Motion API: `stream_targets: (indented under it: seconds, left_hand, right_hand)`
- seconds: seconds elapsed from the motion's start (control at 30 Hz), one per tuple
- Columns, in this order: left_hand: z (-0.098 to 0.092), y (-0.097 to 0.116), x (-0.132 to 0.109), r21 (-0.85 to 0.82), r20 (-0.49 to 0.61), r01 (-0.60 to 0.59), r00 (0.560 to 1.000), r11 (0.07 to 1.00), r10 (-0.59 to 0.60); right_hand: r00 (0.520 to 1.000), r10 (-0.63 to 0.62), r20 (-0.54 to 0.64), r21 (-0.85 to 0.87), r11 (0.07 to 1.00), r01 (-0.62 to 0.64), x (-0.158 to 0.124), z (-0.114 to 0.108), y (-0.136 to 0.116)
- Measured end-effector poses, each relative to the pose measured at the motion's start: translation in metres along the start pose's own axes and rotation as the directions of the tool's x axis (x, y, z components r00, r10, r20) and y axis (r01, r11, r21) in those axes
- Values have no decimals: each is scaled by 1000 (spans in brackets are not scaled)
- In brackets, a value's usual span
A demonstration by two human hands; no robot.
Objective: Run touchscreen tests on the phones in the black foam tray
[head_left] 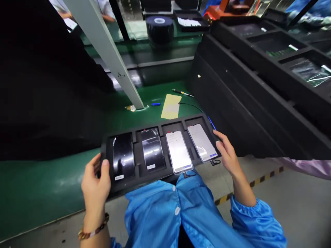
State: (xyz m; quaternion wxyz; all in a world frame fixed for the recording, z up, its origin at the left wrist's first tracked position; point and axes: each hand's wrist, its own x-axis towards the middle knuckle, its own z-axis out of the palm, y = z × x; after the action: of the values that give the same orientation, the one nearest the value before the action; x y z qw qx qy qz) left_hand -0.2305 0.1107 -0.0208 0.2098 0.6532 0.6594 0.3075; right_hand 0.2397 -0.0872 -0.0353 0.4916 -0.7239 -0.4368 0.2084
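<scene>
A black foam tray (137,175) is held level above the bench's near edge, gripped at both ends. My left hand (96,182) closes on its left end, thumb on top. At the opposite end, my right hand (227,151) pinches the rim between thumb and fingers. Several smartphones lie in the tray's pockets. On the left are a dark-screened phone (123,155) and another dark phone (153,148), each with a small white label. To the right, a phone with a lit white screen (179,151) overhangs the near rim, beside a second lit phone (203,143).
Behind the tray, the green bench (124,120) carries a yellow paper (171,106), a pen (183,93) and a blue cap (155,104). A grey post (111,51) rises at left. Stacked black trays (258,79) stand at right. Other people's hands show at top left.
</scene>
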Motion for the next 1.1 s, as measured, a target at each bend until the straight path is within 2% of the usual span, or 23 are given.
stream_targets:
  seconds: [0.1,0.17,0.27,0.33,0.37,0.4,0.43,0.47,0.5,0.57,0.63,0.73,0.8,1.0,1.1]
  left_hand:
    - [0,8,3,-73,-46,74,996,995,-78]
    - [-3,13,4,-11,-71,24,997,1000,-24]
    - [-5,29,-5,155,-110,-192,971,969,210]
    - [0,51,-19,157,-51,-398,911,904,409]
    - [6,66,-27,100,14,-510,859,854,511]
    - [14,82,-35,18,76,-635,771,772,633]
    - [24,98,-43,-62,199,-739,650,671,734]
    - [34,113,-50,-135,276,-804,531,579,801]
    - [44,127,-57,-185,321,-833,451,522,833]
    - [63,147,-66,-253,365,-849,360,464,858]
    - [76,157,-70,-287,391,-848,321,446,863]
    - [83,159,-71,-304,419,-847,293,437,859]
    - [82,157,-70,-302,415,-840,310,451,855]
    - [78,154,-60,-256,362,-798,444,546,819]
    - [80,153,-54,-201,366,-792,485,576,794]
  right_hand:
    - [990,-11,141,56,998,3,1,-12,2]
    - [973,-25,227,47,999,15,2,-20,3]
    - [955,-13,296,-4,1000,14,2,-29,0]
    - [952,-10,306,-2,1000,11,2,-31,-4]
    - [952,-11,306,8,1000,9,2,-32,-5]
    - [953,-13,302,19,1000,7,1,-31,-7]
    - [955,-15,295,27,1000,7,0,-31,-9]
    - [957,-15,289,27,1000,8,-1,-30,-10]
    - [960,-14,281,21,1000,8,-2,-29,-11]
    - [964,-8,264,-6,1000,10,-3,-27,-13]
    - [968,-9,249,-35,999,18,-4,-26,-13]
    - [974,-29,225,-57,997,43,-4,-24,-14]
    - [978,-40,205,-77,995,57,-4,-22,-16]
    - [981,-61,183,-141,986,87,-4,-15,-21]
    - [981,-70,180,-141,985,96,-5,-14,-21]
